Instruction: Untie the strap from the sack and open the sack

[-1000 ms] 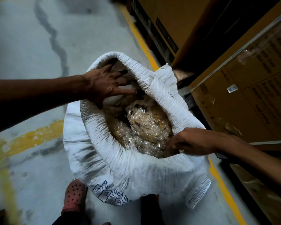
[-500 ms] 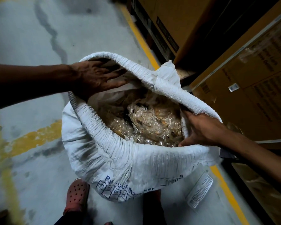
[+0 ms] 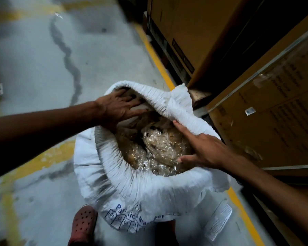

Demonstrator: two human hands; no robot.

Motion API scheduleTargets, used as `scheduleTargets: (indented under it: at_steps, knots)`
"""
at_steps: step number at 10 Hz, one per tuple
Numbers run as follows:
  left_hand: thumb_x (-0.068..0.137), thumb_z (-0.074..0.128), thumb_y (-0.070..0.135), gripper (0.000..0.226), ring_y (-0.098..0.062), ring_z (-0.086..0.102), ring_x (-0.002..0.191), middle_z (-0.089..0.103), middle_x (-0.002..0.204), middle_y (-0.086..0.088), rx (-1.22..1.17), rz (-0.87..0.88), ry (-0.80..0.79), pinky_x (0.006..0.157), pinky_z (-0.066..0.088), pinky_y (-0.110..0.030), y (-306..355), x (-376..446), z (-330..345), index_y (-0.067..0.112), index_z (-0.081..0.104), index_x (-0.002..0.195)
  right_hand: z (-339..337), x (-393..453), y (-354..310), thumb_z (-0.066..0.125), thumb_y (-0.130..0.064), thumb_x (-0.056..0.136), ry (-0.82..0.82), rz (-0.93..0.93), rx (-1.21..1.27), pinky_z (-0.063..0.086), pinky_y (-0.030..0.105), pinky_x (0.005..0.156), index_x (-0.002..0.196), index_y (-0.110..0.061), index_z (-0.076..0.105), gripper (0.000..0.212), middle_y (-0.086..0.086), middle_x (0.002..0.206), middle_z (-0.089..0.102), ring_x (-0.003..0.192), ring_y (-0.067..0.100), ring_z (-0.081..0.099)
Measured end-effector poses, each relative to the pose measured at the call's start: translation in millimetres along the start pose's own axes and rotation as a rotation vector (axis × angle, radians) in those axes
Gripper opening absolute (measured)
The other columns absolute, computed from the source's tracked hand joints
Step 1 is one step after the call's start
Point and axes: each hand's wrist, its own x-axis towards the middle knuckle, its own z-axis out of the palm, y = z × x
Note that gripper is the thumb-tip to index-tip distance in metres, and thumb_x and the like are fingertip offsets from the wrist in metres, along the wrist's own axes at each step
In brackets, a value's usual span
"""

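Sack [image 3: 132, 189] mouth rolled open, frame centre; your left hand [image 3: 117, 108] and right hand [image 3: 205, 150] spread flat, gripping nothing. Rim may flop back over the plastic-wrapped contents [image 3: 158, 148].

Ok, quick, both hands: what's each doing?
Left hand: open, fingers spread, pressing the sack rim's far side.
Right hand: open, holding nothing, over the mouth.

Since a second ago the sack's [image 3: 142, 189] mouth has been spread wider, and its far rim now arches up higher over the opening. The left hand [image 3: 116, 108] has slid from the middle of the opening out to the far-left rim, fingers tucked under the rolled edge. The right hand [image 3: 201, 150] has left the near-right rim where it gripped; it now lies flat with fingers spread over the crinkled clear plastic [image 3: 160, 146] inside, along the right wall.
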Motion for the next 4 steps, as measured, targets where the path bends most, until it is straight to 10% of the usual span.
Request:
scheduleTargets:
  at_steps: [2, 4]
  knots:
    - [0.091, 0.066, 0.027, 0.087, -0.031, 0.039, 0.15, 0.032, 0.167, -0.014, -0.464, -0.229, -0.043, 0.119, 0.036, -0.04, 6, -21, -47, 0.015, 0.02, 0.163, -35, 20, -13, 0.063, -0.052, 0.093, 0.088, -0.064, -0.161, 0.042, 0.038, 0.079, 0.16, -0.03, -0.012, 0.102, 0.009, 0.123, 0.061, 0.11, 0.034, 0.059]
    - [0.093, 0.061, 0.02, 0.066, -0.028, 0.051, 0.141, 0.051, 0.156, -0.006, -0.664, -0.408, 0.133, 0.11, 0.044, -0.036, -16, -53, -101, 0.026, 0.041, 0.156, -123, 22, -52, 0.058, -0.053, 0.094, 0.067, -0.006, -0.285, 0.047, 0.045, 0.098, 0.158, -0.024, 0.02, 0.08, 0.011, 0.139, 0.054, 0.126, 0.036, 0.054]
